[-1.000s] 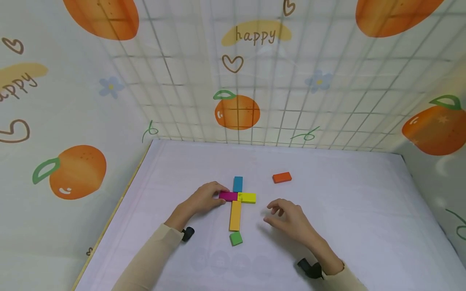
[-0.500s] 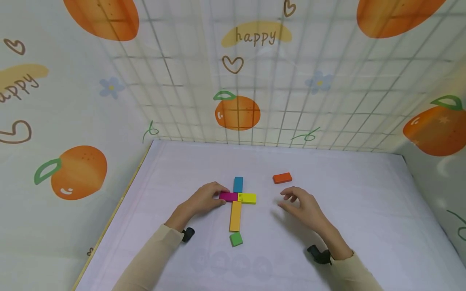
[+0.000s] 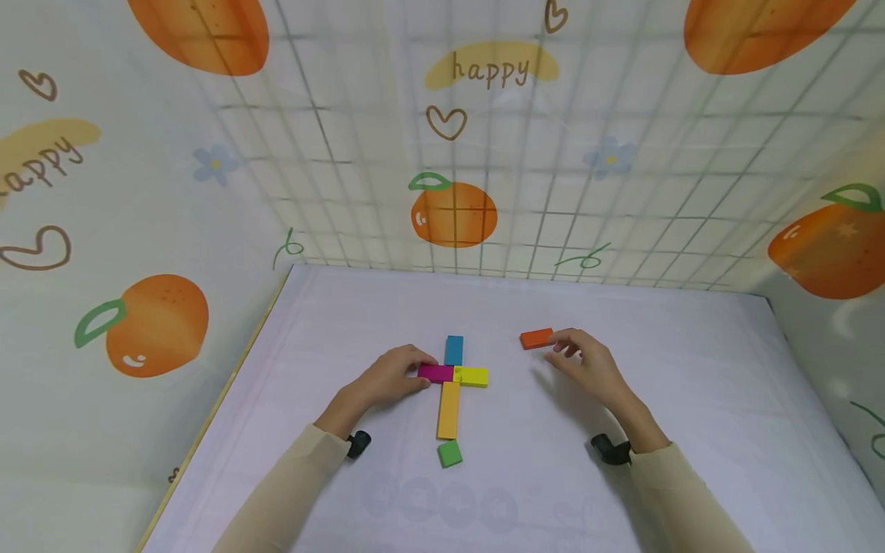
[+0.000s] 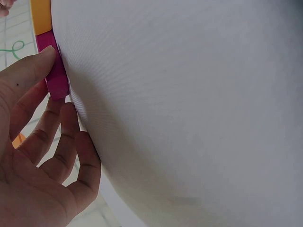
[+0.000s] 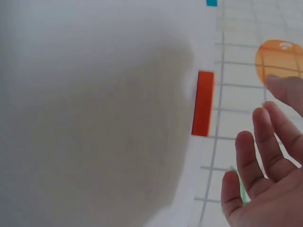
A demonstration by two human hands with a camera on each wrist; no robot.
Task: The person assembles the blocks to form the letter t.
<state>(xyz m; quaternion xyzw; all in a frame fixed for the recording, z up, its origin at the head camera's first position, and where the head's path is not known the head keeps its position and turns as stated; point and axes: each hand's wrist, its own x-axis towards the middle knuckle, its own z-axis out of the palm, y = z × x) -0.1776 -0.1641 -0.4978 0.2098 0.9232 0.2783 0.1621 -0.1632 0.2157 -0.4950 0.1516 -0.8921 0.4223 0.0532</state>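
My left hand [image 3: 392, 376] pinches the magenta block [image 3: 437, 373] between thumb and fingers, seen also in the left wrist view. The magenta block's right end meets a yellow block [image 3: 473, 376]. Behind them stands a blue block [image 3: 454, 350], and a long yellow-orange block [image 3: 449, 411] extends toward the front. My right hand [image 3: 588, 367] hovers just beside the red-orange block [image 3: 535, 339], fingers relaxed and holding nothing. In the right wrist view a gap separates those fingers from the red-orange block [image 5: 203, 104].
A green block [image 3: 450, 453] lies slightly turned at the front end of the yellow-orange block. White cloth [image 3: 691, 369] covers the table, and printed fabric walls [image 3: 332, 184] rise at the back and sides.
My right hand has moved away to the right and back, toward the red-orange block. My left hand keeps its pinch on the magenta block, and the blocks have not moved.
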